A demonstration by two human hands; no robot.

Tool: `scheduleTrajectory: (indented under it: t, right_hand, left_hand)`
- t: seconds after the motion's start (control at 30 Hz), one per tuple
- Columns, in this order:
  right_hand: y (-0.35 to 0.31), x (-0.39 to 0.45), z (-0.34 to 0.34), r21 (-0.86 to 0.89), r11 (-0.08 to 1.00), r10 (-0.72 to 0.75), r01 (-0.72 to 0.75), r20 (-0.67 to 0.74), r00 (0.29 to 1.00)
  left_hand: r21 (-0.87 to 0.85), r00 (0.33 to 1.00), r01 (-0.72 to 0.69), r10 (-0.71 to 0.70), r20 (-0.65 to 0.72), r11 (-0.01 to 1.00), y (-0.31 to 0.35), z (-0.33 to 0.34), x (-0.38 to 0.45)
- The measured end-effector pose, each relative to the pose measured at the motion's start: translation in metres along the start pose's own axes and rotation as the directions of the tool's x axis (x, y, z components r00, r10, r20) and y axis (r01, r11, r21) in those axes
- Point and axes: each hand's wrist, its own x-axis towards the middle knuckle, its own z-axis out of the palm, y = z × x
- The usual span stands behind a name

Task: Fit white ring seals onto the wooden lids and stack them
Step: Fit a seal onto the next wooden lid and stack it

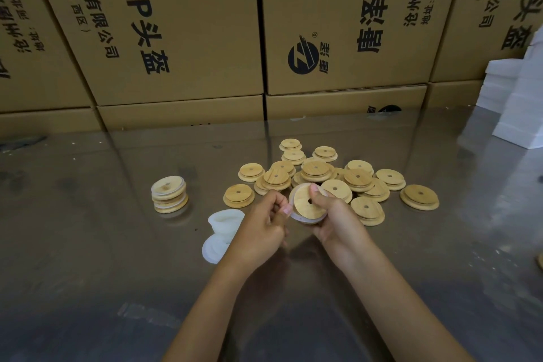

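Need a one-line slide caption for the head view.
Both hands work a white ring seal onto a wooden lid, finished stack to the left.

One view only, head-worn, wide-angle. Looks forward and steeply down over a shiny table, close above both forearms. Hands near centre frame: left hand, right hand. Faces a wall of stacked cardboard boxes along the table's far edge. Straight edges bowed toward the frame borders. No second view to overlap.
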Motion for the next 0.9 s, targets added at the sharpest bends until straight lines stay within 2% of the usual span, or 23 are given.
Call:
scheduleTrajectory:
  t: [0.37, 0.9]
  right_hand:
    - [-0.0008, 0.0009, 0.0007, 0.039, 0.999, -0.02, 0.02, 0.003, 1.0]
    - [-0.0002, -0.0005, 0.0007, -0.143, 0.986, -0.08, 0.09, 0.077, 0.994]
  left_hand:
    - [-0.098, 0.999, 0.022, -0.027, -0.042, 0.995, 0.0048, 0.0042, -0.0001]
    - [-0.189, 0.983, 0.039, -0.072, -0.17, 0.981, 0.0067, -0.0005, 0.0017]
